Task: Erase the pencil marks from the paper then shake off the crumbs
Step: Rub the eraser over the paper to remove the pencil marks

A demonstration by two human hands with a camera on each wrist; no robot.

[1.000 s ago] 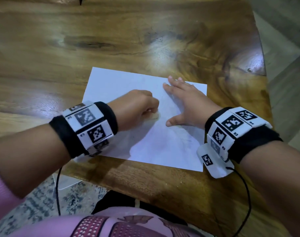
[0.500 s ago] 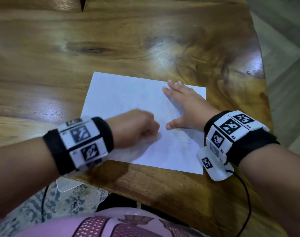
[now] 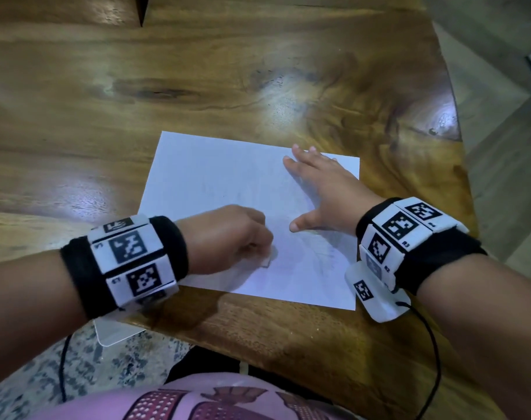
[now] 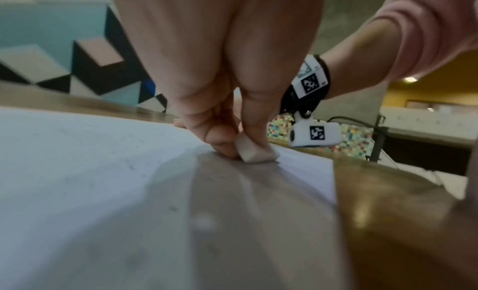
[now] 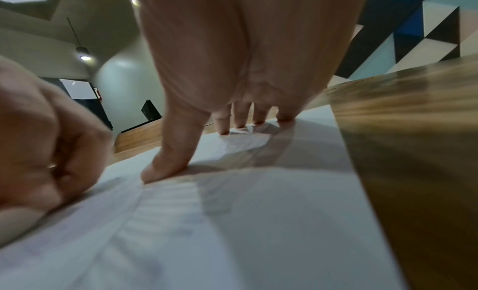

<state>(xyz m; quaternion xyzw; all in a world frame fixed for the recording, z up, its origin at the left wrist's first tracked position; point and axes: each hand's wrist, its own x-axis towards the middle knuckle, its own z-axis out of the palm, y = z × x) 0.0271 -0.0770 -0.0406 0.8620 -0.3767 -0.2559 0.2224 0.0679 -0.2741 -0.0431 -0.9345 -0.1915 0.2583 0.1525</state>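
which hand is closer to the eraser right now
Left. The left hand pinches the eraser between its fingertips, pressing it onto the paper. The right hand lies flat on the paper off to the eraser's right, not touching it.

From my head view the eraser (image 3: pixel 268 258) is mostly hidden under the left hand (image 3: pixel 225 237); only a pale corner shows. Pencil marks on the paper (image 3: pixel 215 174) are too faint to trace near the eraser. My left wrist view blurs the paper close to the lens. My right wrist view cuts the left hand (image 5: pixel 38 151) at its edge, eraser hidden there.
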